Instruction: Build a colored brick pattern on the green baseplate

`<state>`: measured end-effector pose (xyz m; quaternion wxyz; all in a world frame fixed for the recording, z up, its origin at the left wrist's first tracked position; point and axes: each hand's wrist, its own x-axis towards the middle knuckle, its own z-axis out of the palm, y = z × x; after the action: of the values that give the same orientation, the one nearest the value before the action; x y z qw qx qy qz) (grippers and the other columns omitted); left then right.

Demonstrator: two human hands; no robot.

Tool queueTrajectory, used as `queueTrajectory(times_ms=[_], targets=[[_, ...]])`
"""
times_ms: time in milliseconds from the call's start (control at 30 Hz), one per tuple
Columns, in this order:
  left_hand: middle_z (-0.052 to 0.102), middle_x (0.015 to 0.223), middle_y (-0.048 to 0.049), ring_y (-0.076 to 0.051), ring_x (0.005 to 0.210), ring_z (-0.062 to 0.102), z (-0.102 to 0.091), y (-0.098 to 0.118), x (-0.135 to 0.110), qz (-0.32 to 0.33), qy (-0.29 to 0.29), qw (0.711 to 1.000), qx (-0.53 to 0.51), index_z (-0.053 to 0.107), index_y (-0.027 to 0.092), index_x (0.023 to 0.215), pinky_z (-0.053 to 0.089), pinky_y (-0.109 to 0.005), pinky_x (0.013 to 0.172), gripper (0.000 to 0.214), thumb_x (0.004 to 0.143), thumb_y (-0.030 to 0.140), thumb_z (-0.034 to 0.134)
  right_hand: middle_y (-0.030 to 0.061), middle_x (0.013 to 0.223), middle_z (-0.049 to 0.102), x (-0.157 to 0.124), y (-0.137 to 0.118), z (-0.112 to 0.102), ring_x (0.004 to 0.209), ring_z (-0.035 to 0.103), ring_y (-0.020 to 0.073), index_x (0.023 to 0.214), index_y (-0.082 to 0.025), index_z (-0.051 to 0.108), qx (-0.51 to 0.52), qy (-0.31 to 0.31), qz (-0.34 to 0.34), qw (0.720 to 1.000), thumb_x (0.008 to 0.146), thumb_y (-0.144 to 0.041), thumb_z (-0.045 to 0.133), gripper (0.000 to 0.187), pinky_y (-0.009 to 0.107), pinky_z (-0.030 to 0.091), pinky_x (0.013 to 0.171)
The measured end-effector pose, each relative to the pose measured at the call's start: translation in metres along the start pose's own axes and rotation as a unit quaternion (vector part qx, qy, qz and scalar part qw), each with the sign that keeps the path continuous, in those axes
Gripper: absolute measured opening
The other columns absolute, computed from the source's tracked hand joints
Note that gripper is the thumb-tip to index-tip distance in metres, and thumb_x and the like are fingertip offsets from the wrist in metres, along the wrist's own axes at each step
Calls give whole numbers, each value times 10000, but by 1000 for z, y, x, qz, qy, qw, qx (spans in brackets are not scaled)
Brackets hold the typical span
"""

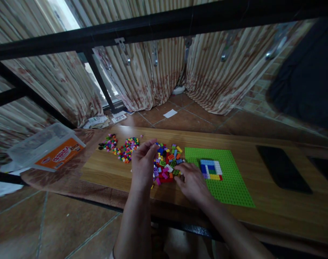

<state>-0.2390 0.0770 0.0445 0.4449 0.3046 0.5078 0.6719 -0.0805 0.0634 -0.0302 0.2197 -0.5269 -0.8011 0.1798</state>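
A pile of colourful toy building bricks [162, 169] lies loose on the wooden board. Above its left edge, my left hand [144, 160] is raised with thumb and fingertips pinched together; whatever sits between them, if anything, is too small to make out. My right hand [192, 181] reaches over the pile's right side, thumb and fingers apart, fingertips at the bricks. To its right is a green baseplate [228, 183], bearing a low block of blue, white, yellow and red bricks [211, 169] set in a rectangle, with green showing in the middle.
Heaps of smaller bricks [128, 149] lie at the wooden board's [261, 216] left end. Beyond that end stands a clear plastic box [42, 147] with an orange label. A dark flat tablet-like object [284, 169] rests on the right. A black metal rail [158, 30] crosses before the curtains.
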Motion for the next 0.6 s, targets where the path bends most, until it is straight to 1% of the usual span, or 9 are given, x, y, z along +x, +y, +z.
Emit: queueTrajectory(times_ms=[133, 233, 333, 433, 500, 567, 600], targets=[[612, 699, 22, -45, 551, 467, -1, 0, 0, -3, 0, 1000, 5, 724, 146, 905, 378, -176, 546, 270, 658, 254, 749, 69, 1042, 683, 3, -6, 7, 1024, 546, 265, 1025, -217, 689, 6, 19, 5, 1000, 827, -191, 562, 236, 427, 415, 935], [617, 690, 24, -48, 548, 467, 0, -1, 0, -11, -10, 1000, 21, 728, 149, 896, 381, -178, 548, 268, 655, 264, 756, 67, 1023, 688, 5, -7, 7, 1004, 553, 258, 1017, -214, 687, 22, 47, 3, 999, 828, -181, 552, 234, 418, 424, 926], [637, 692, 16, -65, 560, 496, 3, -4, -1, -16, -28, 998, 47, 729, 156, 885, 399, -192, 561, 265, 657, 285, 763, 67, 1031, 689, 5, -1, -4, 1001, 578, 241, 1048, -215, 672, 54, 87, 4, 995, 849, -206, 538, 241, 405, 436, 929], [676, 725, -10, -111, 620, 570, 10, -11, -3, 11, -59, 993, 97, 731, 162, 856, 443, -226, 608, 199, 689, 272, 734, 69, 1056, 685, 3, 15, -24, 1000, 601, 227, 1082, -221, 660, 86, 123, 35, 988, 869, -253, 525, 254, 401, 451, 932], [707, 780, -33, -149, 690, 617, 17, -19, -8, 41, -95, 980, 168, 732, 172, 859, 471, -258, 664, 145, 742, 236, 677, 72, 1043, 686, -2, 31, -39, 961, 621, 223, 1062, -217, 668, 104, 139, 81, 981, 859, -297, 547, 248, 394, 473, 900], [726, 843, -52, -177, 737, 643, 25, -27, -16, 63, -153, 951, 262, 730, 183, 904, 486, -295, 711, 165, 797, 201, 606, 70, 1024, 690, -8, 48, -53, 915, 636, 218, 1037, -216, 676, 111, 144, 122, 976, 845, -329, 569, 246, 389, 490, 861], [729, 860, -59, -187, 744, 650, 29, -32, -22, 70, -185, 931, 307, 727, 189, 936, 491, -312, 722, 193, 817, 188, 575, 67, 1022, 694, -12, 56, -59, 915, 639, 216, 1036, -218, 677, 107, 134, 128, 977, 839, -335, 578, 250, 390, 489, 863]])
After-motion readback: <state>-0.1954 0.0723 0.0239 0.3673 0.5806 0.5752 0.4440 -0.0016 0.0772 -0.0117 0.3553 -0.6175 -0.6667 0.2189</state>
